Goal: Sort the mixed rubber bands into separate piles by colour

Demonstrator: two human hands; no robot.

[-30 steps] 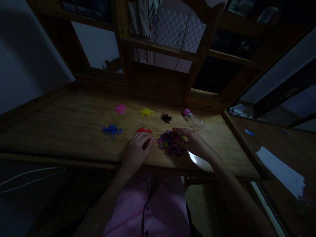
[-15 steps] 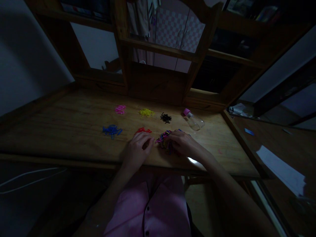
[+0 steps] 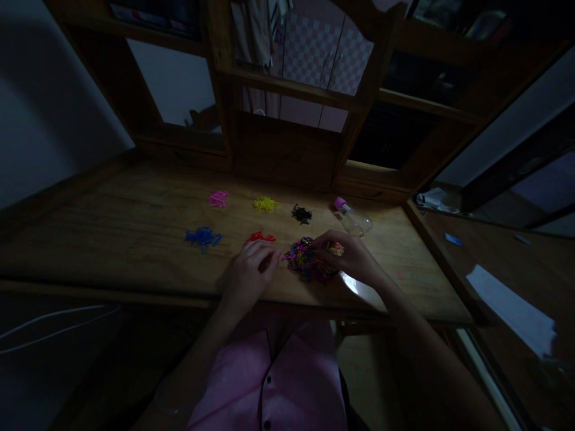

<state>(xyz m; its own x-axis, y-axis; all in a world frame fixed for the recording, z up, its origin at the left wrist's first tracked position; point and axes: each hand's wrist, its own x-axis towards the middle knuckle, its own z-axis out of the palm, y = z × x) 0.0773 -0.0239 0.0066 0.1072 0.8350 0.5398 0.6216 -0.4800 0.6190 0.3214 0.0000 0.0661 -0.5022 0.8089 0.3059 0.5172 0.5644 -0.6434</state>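
1. The right hand lies on the right side of a mixed heap of small elastic bands. Its fingers are curled and its fingertips touch the bands; it is too dark to tell whether it pinches any.
2. The left hand rests on the desk just left of the heap, loosely curled. I cannot tell whether it holds anything.
3. The heap sits near the front edge, middle of the desk, and spreads wider left to right than near to far.
4. It is a loose tangle of pink, yellow, blue and dark loops.
5. There are five sorted piles. In the far row are pink, yellow and black; nearer are blue and red.
6. One clear bottle lies on its side, far right of the heap, with its pink cap pointing far-left.
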